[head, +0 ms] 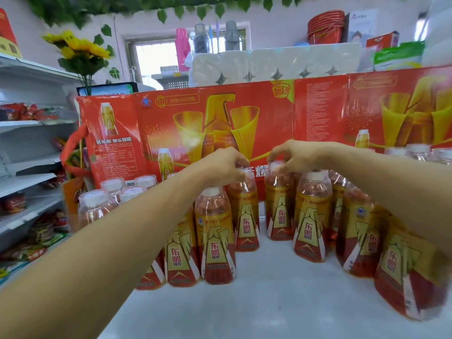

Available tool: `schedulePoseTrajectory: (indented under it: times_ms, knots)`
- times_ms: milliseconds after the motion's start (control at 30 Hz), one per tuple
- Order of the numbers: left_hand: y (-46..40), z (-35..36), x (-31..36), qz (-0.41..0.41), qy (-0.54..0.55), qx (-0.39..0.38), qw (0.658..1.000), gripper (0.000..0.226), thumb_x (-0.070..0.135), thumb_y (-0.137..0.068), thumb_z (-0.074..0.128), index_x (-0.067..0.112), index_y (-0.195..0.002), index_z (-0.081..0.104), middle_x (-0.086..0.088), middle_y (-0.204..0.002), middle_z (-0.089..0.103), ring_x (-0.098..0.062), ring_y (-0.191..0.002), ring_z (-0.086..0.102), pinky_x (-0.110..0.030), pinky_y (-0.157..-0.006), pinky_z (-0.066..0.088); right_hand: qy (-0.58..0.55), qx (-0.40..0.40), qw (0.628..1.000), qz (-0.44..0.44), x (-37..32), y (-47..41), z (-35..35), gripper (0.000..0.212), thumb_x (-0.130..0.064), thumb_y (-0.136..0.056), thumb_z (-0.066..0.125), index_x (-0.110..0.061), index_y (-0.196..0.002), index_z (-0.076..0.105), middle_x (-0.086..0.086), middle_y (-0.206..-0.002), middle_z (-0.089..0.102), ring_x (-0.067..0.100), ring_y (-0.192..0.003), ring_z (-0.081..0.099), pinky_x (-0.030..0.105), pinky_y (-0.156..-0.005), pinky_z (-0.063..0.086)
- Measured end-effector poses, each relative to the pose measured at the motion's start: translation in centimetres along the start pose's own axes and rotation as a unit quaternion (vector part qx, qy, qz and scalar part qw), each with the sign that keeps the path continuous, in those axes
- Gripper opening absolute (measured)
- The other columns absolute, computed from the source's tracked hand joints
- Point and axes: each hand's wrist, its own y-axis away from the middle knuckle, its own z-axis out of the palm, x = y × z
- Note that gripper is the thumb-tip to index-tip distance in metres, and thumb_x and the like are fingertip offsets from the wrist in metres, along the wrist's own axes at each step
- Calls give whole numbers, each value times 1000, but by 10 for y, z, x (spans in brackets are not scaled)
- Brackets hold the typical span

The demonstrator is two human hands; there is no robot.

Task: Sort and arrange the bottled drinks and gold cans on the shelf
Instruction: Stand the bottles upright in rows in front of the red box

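My left hand (226, 165) pinches the cap of one bottle (244, 211); my right hand (291, 155) pinches its neighbour (278, 204), both just before the red carton (195, 123). Risk: cap-only grips let bottles swing, toppling adjacent rows.

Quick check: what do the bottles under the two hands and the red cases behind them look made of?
Bottle under left hand and bottle under right hand: clear glossy plastic, probably; drink shows through, shrink labels, white caps. Red cases: printed cardboard under shiny film, judging by glare and fold lines.
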Motion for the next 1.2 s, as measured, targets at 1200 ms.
schedulePoseTrajectory:
  times_ms: [1200]
  knots:
    - [82,2,-27,19,-228,-5,973,116,71,-69,67,21,-156,9,5,-162,13,-15,-147,17,-37,-120,9,13,-43,996,-77,-19,74,-2,55,-45,-80,72,-18,-125,54,12,-92,72,16,-69,72,30,-68,59]
